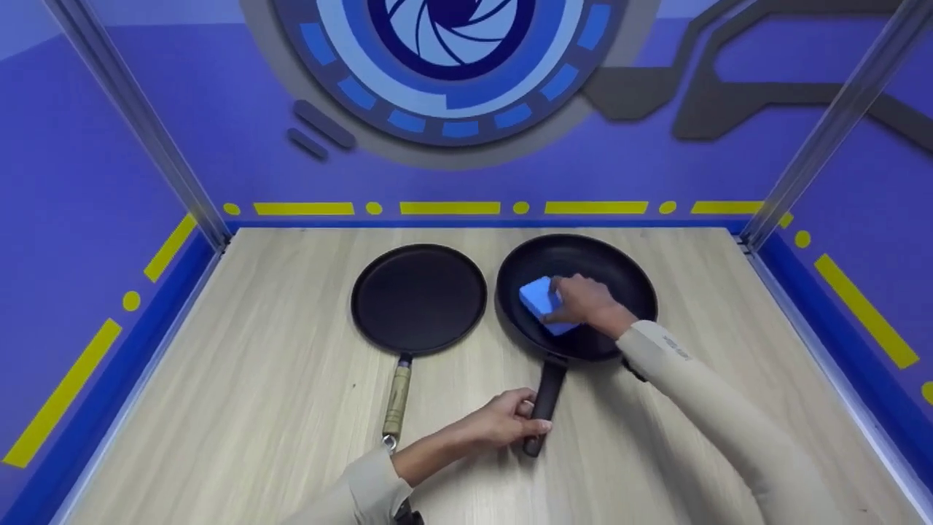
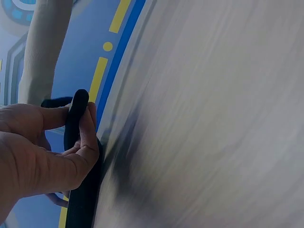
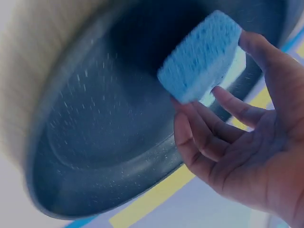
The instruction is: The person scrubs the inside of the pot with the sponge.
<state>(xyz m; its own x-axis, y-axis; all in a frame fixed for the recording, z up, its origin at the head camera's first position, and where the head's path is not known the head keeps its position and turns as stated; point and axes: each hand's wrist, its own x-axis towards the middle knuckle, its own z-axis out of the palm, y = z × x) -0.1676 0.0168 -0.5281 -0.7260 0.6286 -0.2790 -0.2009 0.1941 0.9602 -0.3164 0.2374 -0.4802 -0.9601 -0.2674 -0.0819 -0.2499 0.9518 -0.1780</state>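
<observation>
A deep black frying pan (image 1: 605,270) sits at the back right of the table, its handle (image 1: 548,394) pointing toward me. My left hand (image 1: 499,419) grips that handle near its end, and the left wrist view shows fingers and thumb on either side of it. Over the pan's inside, my right hand (image 1: 583,300) pinches a blue sponge (image 1: 541,295) between thumb and fingers. In the right wrist view the sponge (image 3: 202,57) is held by its edges, with small light specks on the pan's dark surface (image 3: 104,114).
Left of the frying pan lies a flat black crepe pan (image 1: 419,299) with a wooden handle (image 1: 396,401) toward me. Both stand on a light wooden table (image 1: 277,379). Blue printed walls (image 1: 182,95) with metal corner posts enclose the back and sides.
</observation>
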